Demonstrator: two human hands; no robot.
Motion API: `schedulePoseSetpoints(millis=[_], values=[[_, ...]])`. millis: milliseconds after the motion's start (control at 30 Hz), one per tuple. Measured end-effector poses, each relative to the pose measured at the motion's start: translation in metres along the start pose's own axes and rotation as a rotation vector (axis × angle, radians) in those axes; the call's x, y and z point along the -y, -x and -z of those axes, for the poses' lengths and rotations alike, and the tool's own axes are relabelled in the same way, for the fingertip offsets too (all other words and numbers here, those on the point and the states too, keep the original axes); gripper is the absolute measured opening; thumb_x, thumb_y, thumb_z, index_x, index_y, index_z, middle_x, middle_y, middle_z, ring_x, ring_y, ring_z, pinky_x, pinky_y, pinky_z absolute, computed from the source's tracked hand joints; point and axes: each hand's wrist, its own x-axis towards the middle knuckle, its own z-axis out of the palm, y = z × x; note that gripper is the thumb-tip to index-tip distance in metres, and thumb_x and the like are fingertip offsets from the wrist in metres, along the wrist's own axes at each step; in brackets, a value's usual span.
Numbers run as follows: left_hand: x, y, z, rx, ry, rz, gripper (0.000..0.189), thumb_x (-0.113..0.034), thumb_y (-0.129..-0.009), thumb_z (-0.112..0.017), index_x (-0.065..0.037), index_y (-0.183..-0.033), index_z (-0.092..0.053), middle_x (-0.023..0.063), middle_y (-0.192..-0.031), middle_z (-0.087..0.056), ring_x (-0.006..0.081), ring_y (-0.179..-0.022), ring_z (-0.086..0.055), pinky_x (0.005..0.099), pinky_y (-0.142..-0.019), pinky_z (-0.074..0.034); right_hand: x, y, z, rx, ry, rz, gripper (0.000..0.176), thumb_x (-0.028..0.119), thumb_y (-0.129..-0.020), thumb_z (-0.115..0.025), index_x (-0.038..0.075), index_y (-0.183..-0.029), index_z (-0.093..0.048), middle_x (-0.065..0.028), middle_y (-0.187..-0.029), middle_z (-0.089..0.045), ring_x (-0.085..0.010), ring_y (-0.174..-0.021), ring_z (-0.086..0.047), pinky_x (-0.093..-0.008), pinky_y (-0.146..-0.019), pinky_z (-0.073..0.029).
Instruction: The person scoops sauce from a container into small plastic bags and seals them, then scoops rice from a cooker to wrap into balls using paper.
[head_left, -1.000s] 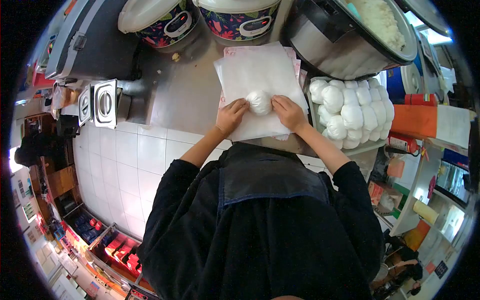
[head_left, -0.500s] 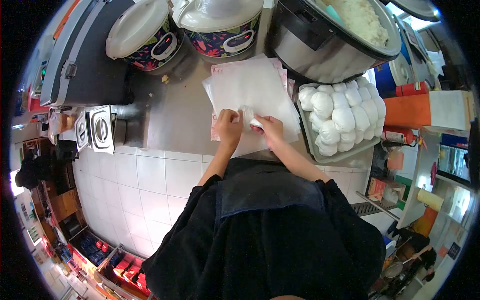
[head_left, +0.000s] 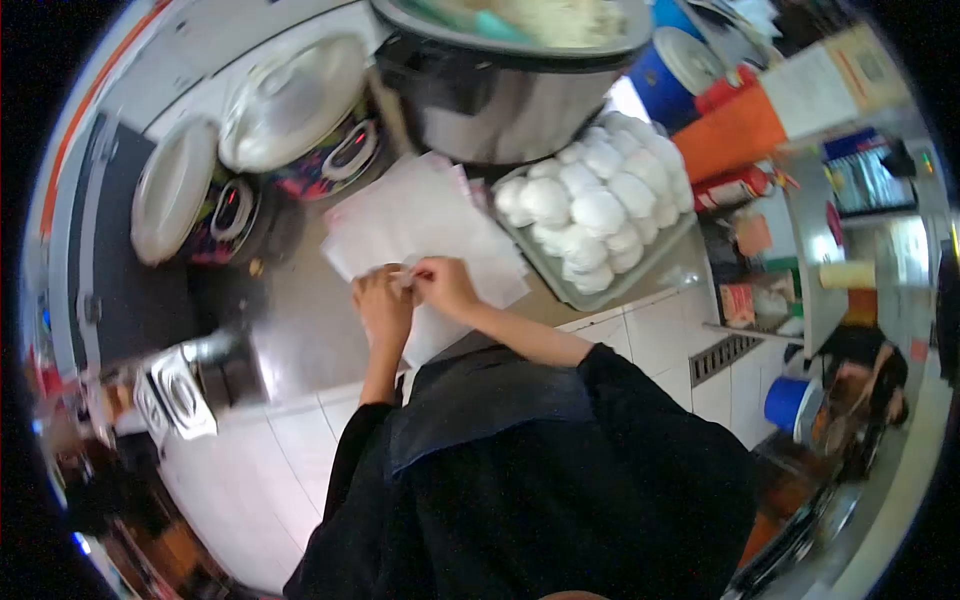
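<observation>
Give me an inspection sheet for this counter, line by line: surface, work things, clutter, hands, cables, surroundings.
Surface: steel counter, with a white tiled front below.
Job's things: stack of white paper sheets; tray piled with wrapped white balls.
Clutter: big open rice cooker; two lidded floral cookers; small lidded metal pots.
Hands: left hand and right hand meet fingertip to fingertip over the sheets; the grip is too blurred to tell.
Cables: nothing seen.
Surroundings: blue bucket; another person to the right.
</observation>
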Motion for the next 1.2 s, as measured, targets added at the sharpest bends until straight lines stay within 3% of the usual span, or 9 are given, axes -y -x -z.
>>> schedulePoseSetpoints(millis=[100,300,500,567,633,800,967,1033,1200], values=[[0.04,-0.001,-0.034,-0.115,0.203,-0.117,0.05,-0.022,-0.075,-0.061,-0.007,-0.121,-0.045,0.0186,-0.116,-0.048,0.0335,-0.098,-0.049,0.0403,-0.088,-0.037,0.011,0.002,-0.004,-0.156,0.336,0.322,0.011,0.008,-0.068,-0.063,0.007,-0.078,-0.06,-0.0059,-0.087,-0.057,-0.0266,-0.087,-0.053,-0.0388,-0.07,-0.046],[0.039,-0.003,-0.025,0.383,1.139,0.576,0.053,-0.018,-0.081,-0.049,-0.003,-0.129,-0.032,0.0153,-0.114,-0.049,0.0233,-0.102,-0.049,0.0376,-0.084,-0.044,-0.004,0.02,-0.015,-0.135,0.683,0.522,0.027,0.02,-0.068,-0.066,0.005,-0.09,-0.057,-0.0104,-0.097,-0.057,-0.0306,-0.097,-0.049,-0.0409,-0.077,-0.045],[0.013,-0.027,-0.005,0.445,1.413,0.336,0.053,-0.02,-0.083,-0.044,-0.002,-0.131,-0.031,0.0153,-0.115,-0.051,0.0224,-0.1,-0.051,0.0365,-0.087,-0.041,0.0,-0.021,0.036,0.141,0.311,-0.127,0.052,0.024,-0.072,-0.069,-0.001,-0.112,-0.049,-0.0121,-0.097,-0.06,-0.0252,-0.088,-0.059,-0.0339,-0.075,-0.047],[0.009,-0.026,-0.016,0.431,1.252,0.301,0.054,-0.027,-0.085,-0.045,-0.004,-0.132,-0.03,0.0176,-0.123,-0.046,0.0294,-0.11,-0.046,0.0398,-0.093,-0.036,-0.027,-0.028,0.064,0.034,-0.306,-0.206,0.046,0.023,-0.075,-0.068,-0.002,-0.11,-0.053,-0.0061,-0.09,-0.062,-0.0186,-0.084,-0.059,-0.0314,-0.073,-0.047],[0.002,-0.015,-0.036,0.011,0.231,0.002,0.059,-0.038,-0.087,-0.045,-0.008,-0.135,-0.029,0.0194,-0.134,-0.035,0.0378,-0.123,-0.031,0.0475,-0.099,-0.027,0.026,-0.008,0.137,-0.331,-0.737,-0.285,0.04,0.03,-0.074,-0.067,-0.001,-0.099,-0.06,-0.0081,-0.097,-0.062,-0.0152,-0.084,-0.058,-0.0317,-0.077,-0.045],[0.019,-0.006,-0.056,0.09,-0.325,-0.175,0.071,-0.053,-0.083,-0.042,-0.015,-0.14,-0.023,0.0137,-0.146,-0.012,0.0375,-0.134,-0.004,0.0557,-0.103,-0.005,-0.029,-0.009,0.34,-0.853,-0.46,-0.21,0.037,0.023,-0.081,-0.064,0.0,-0.108,-0.055,-0.0069,-0.104,-0.058,-0.0156,-0.098,-0.055,-0.0293,-0.08,-0.047],[0.034,-0.021,-0.047,0.146,-0.267,-0.292,0.069,-0.051,-0.083,-0.044,-0.016,-0.139,-0.024,0.0092,-0.147,-0.012,0.0333,-0.135,-0.004,0.0551,-0.104,-0.004,-0.066,-0.034,0.365,-1.033,-0.544,-0.188,0.04,0.035,-0.08,-0.062,0.003,-0.105,-0.058,-0.0115,-0.104,-0.055,-0.0218,-0.099,-0.052,-0.0346,-0.081,-0.045],[0.031,-0.023,-0.042,0.136,-0.249,-0.327,0.069,-0.046,-0.082,-0.049,-0.017,-0.139,-0.024,0.0105,-0.146,-0.014,0.0337,-0.135,-0.006,0.0554,-0.104,-0.006,-0.082,-0.037,0.35,-1.05,0.965,-0.312,0.044,0.045,-0.079,-0.059,0.01,-0.105,-0.059,-0.0181,-0.109,-0.049,-0.0309,-0.098,-0.047,-0.0435,-0.08,-0.041],[0.038,-0.024,-0.043,0.174,-0.192,-0.274,0.07,-0.046,-0.082,-0.05,-0.013,-0.138,-0.024,0.0101,-0.146,-0.014,0.0331,-0.135,-0.005,0.0545,-0.104,-0.006,-0.072,-0.038,0.354,-1.075,1.077,-0.162,0.038,0.042,-0.084,-0.051,0.015,-0.109,-0.059,-0.0185,-0.108,-0.051,-0.0356,-0.105,-0.043,-0.0468,-0.085,-0.038]])
